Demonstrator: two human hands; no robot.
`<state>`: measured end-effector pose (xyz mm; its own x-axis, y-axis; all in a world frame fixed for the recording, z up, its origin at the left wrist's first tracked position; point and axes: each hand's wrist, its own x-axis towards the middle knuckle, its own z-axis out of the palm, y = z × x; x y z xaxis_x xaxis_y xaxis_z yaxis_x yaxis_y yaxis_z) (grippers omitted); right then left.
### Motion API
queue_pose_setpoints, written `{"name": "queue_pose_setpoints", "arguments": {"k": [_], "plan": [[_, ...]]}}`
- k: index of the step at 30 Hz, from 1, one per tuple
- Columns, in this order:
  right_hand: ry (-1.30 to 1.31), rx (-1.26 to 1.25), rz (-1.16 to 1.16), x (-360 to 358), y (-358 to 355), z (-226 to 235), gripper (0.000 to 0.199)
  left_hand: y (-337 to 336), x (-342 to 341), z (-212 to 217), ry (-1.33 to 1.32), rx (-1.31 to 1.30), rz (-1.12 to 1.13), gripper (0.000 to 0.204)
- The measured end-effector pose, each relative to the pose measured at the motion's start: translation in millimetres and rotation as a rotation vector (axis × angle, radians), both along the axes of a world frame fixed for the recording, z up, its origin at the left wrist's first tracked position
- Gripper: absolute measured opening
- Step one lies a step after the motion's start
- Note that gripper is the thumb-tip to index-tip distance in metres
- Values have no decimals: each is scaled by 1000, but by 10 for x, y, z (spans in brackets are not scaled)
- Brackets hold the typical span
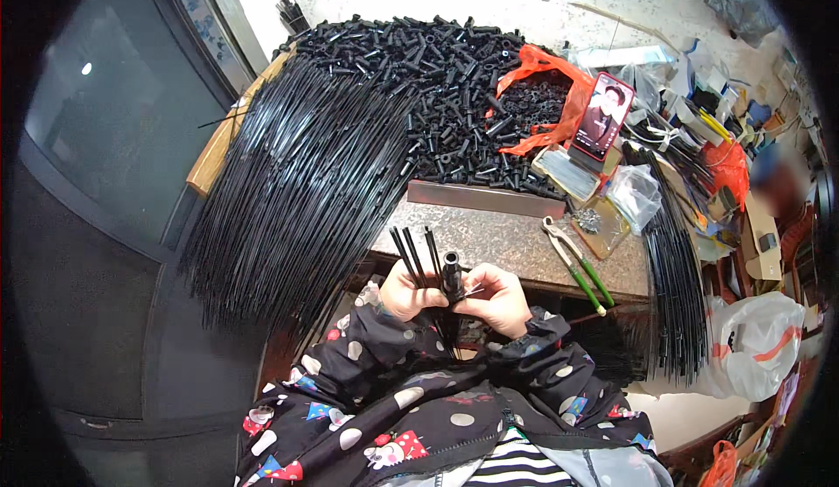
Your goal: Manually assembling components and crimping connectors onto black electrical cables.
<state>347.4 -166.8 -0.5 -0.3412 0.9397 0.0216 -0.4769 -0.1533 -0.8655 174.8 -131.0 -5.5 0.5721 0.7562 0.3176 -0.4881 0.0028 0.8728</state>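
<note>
My left hand (405, 293) is closed around several thin black rods (411, 255), whose ends stick up past the fingers. A short black tubular fitting (451, 270) stands upright between my two hands, its round open end facing up. My left thumb presses against the fitting's side. On its other side my right hand (500, 302) is closed, its fingertips pinching small thin silvery pins (474, 291) at the fitting. Just how the pins meet the fitting is too small to make out. The rods' lower ends hang below my hands, in front of my dark patterned sleeves.
Long black rods (297, 190) lie in a thick bundle over the table's left side. Black tubular fittings (454, 137) are heaped behind, by a red plastic bag (572, 93) and a phone (603, 118). Green-handled pincers (577, 264) lie right, near more rods (673, 286).
</note>
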Motion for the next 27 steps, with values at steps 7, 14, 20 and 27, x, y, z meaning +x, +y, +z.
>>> {"name": "queue_pose_setpoints", "arguments": {"k": [7, 14, 20, 27], "plan": [[-150, -53, -257, -57, -19, -75, 33, -73, 124, 143, 517, 467, 175, 36], [-447, 344, -573, -145, -149, 21, 20, -77, 245, 33, 457, 283, 247, 18], [-590, 283, -600, -147, -85, 56, 27, -115, 294, 16, 356, 72, 253, 11], [-515, 344, -498, -11, -19, 193, 38, -193, 411, 30, 243, 75, 369, 8]]}}
